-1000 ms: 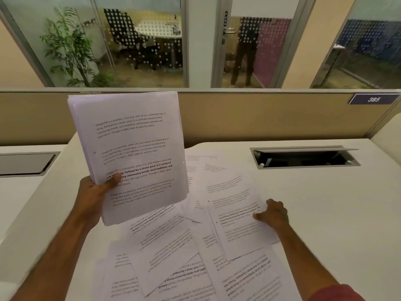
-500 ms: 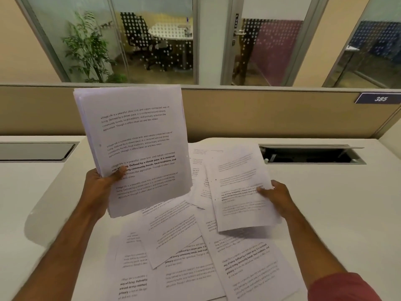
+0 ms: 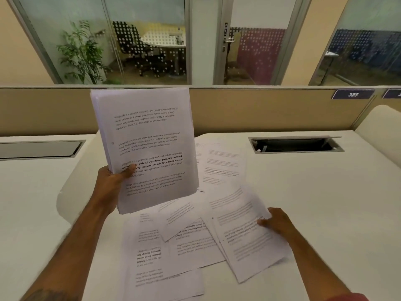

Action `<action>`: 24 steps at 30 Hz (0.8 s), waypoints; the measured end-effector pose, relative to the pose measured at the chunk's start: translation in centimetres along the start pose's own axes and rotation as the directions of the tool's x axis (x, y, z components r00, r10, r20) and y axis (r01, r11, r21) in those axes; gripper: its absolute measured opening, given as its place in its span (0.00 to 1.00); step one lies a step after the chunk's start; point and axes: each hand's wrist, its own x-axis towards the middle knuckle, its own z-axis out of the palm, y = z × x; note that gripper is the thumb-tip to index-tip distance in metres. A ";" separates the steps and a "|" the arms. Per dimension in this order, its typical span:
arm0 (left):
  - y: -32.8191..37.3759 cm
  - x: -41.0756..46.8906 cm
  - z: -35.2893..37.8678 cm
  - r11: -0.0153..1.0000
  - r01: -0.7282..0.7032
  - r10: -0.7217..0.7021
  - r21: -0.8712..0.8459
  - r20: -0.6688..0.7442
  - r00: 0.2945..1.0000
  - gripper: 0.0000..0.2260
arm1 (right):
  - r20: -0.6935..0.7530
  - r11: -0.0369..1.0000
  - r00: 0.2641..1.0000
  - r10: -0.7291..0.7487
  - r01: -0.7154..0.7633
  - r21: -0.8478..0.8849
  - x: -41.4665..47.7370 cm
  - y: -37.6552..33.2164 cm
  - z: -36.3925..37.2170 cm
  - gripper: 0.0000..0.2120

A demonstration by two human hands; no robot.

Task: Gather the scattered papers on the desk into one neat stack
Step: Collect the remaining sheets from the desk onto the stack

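The left hand (image 3: 112,179) is gripping a stack of papers (image 3: 149,144) at its lower left edge, thumb pressing across the printed top page and fingers curling behind it. The stack is standing nearly upright above the desk (image 3: 325,203), leaning slightly to the left, with its edges fairly even. The right hand (image 3: 275,222) is pinching the right edge of a printed sheet (image 3: 249,242), thumb on top and fingers curling beneath. This sheet is showing motion blur, and it cannot be determined whether it is lying flat or lifting clear of the surface. At least one more sheet is showing under its left edge. Loose papers (image 3: 184,240) are lying face up on the desk between the two forearms, overlapping one another at differing angles. Further sheets (image 3: 219,168) are lying farther back, just right of the held stack. An open cable hatch (image 3: 297,144) is sitting in the desk to the far right of the papers, apart from them. A tan partition (image 3: 260,107) is running along the rear of the desk, carrying a number plate (image 3: 352,94) reading 385. A potted plant (image 3: 80,55) is standing behind glass beyond it.
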 end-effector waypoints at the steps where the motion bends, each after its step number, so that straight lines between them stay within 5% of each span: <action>1: 0.1 -0.1 -0.1 1.000 0.002 -0.002 -0.005 0.007 1.000 0.12 | -0.036 0.998 0.999 0.024 -0.026 -0.052 0.0 0.2 0.4 0.22; 6: 0.0 -0.4 -0.9 1.000 0.004 -0.004 -0.021 0.006 1.000 0.12 | -0.095 0.967 0.987 0.129 -0.147 -0.210 0.0 -0.2 2.0 0.43; 11: -0.5 -0.4 -1.3 1.000 0.013 -0.014 -0.026 -0.020 1.000 0.12 | -0.012 0.973 0.976 0.216 -0.217 -0.082 0.3 -1.5 1.7 0.50; 20: -0.1 0.3 -1.7 0.998 0.045 -0.047 -0.038 -0.049 0.998 0.12 | 0.003 0.927 0.991 -0.137 0.127 0.354 -0.5 -4.9 -4.5 0.10; 24: 0.6 1.0 -2.0 0.997 0.075 -0.077 -0.037 -0.082 0.994 0.18 | -0.121 0.767 0.956 -0.268 0.288 0.573 -1.2 -8.4 -9.9 0.17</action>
